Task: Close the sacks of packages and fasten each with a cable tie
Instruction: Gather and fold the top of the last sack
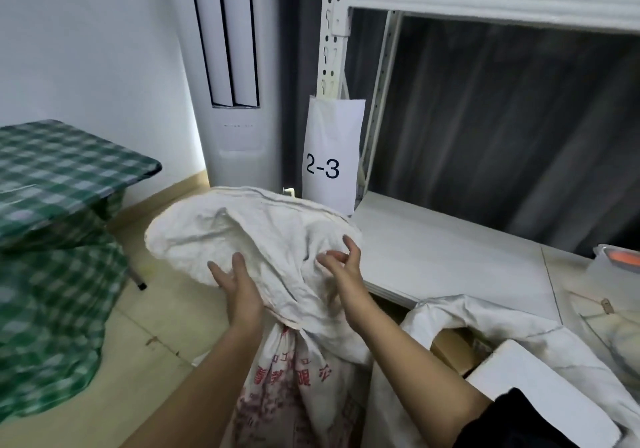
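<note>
A white woven sack with red print on its body stands in front of me, its top cloth flared wide and its neck gathered tight low down. My left hand lies against the flared cloth from below, fingers spread. My right hand hovers at the cloth's right side, fingers curled and apart, pinching nothing clearly. A second white sack stands open at the right with a brown box and a white package inside. No cable tie shows clearly.
A white metal shelf with a "2-3" label stands behind the sacks. A tall white air conditioner is at the back. A table under green checked cloth fills the left. A clear container sits far right.
</note>
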